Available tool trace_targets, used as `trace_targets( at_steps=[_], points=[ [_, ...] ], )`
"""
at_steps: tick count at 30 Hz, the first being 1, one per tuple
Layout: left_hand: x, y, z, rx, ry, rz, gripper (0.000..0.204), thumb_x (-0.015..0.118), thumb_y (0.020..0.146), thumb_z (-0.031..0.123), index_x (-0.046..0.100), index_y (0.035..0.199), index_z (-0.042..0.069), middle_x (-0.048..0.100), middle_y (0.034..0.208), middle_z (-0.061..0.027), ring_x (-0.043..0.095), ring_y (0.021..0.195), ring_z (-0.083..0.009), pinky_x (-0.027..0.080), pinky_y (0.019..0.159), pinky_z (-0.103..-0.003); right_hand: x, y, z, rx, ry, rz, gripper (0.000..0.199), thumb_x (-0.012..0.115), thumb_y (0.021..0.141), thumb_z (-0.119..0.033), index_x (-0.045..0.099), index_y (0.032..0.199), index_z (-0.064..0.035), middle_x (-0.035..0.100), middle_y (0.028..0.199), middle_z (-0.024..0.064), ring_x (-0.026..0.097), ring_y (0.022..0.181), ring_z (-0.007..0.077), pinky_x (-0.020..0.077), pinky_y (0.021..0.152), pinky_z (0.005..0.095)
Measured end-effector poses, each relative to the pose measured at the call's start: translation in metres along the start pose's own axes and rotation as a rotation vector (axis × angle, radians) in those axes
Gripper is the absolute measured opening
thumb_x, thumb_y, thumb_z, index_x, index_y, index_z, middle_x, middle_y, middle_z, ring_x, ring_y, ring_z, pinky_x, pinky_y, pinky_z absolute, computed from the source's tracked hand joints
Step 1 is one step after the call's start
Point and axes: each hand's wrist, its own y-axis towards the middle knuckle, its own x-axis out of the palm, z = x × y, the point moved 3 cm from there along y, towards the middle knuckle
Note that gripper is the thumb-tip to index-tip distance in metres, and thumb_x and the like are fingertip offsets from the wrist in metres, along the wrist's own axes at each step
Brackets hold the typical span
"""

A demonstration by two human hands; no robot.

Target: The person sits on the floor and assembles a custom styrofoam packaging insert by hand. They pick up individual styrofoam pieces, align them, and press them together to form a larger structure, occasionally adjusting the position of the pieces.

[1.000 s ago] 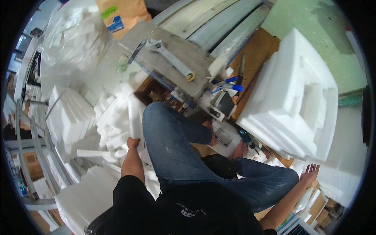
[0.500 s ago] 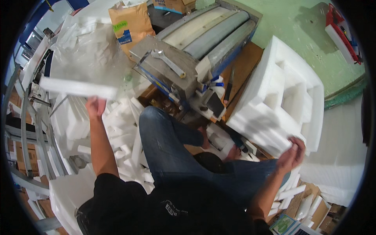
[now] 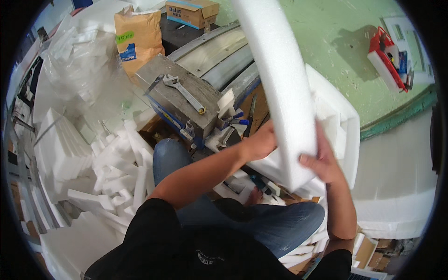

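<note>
Now foam slab (image 3: 284,88) btwn left hand (image 3: 259,143); right hand (image 3: 322,161).

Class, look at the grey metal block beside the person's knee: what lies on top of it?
An adjustable wrench lies diagonally on the grey metal block. Nothing else shows on its top. The block's base is hidden behind foam scraps and the knee.

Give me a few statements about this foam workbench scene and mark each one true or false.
1. Both hands grip the long white foam strip. True: the left hand and right hand hold its lower end.
2. A wrench lies on the metal machine top. True.
3. The floor is red. False: it is green.
4. The person wears gloves. False: both hands are bare.
5. A brown paper sack stands behind the machine. True.
</note>
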Motion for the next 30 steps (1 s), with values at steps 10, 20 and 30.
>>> trace_targets(
  at_steps=[10, 20, 30],
  points=[
    [-0.054, -0.023, -0.094, 0.183, 0.988, 0.106, 0.073, 0.068, 0.098, 0.037, 0.039, 0.152, -0.003, 0.041, 0.155, -0.029, 0.042, 0.143, -0.0438, 0.036, 0.118, -0.047, -0.075, 0.143, 0.012, 0.015, -1.076, -0.194, 0.084, 0.073, 0.082, -0.006, 0.044, 0.159, -0.0252, 0.069, 0.102, 0.0205, 0.064, 0.093, 0.0414, 0.0499, 0.089, 0.0468],
    [-0.072, -0.013, -0.086, -0.056, 0.984, -0.02, 0.086, 0.062, 0.1, 0.044, 0.019, 0.164, 0.005, 0.025, 0.164, -0.0274, 0.034, 0.147, -0.047, 0.035, 0.12, -0.052, -0.041, 0.239, 0.065, -0.105, -0.901, -0.228, 0.081, 0.07, 0.086, -0.007, 0.04, 0.16, -0.0203, 0.069, 0.119, 0.0264, 0.064, 0.104, 0.046, 0.0496, 0.096, 0.0464],
    [-0.068, -0.011, -0.095, -0.071, 1.025, -0.059, 0.083, 0.06, 0.102, 0.038, 0.016, 0.166, 0.011, 0.024, 0.163, -0.0302, 0.035, 0.146, -0.0491, 0.034, 0.12, -0.055, 0.01, 0.343, 0.107, -0.391, -0.841, -0.057, 0.073, 0.069, 0.092, -0.019, 0.041, 0.159, -0.0188, 0.067, 0.122, 0.0273, 0.063, 0.109, 0.0467, 0.0487, 0.1, 0.0487]
  ],
)
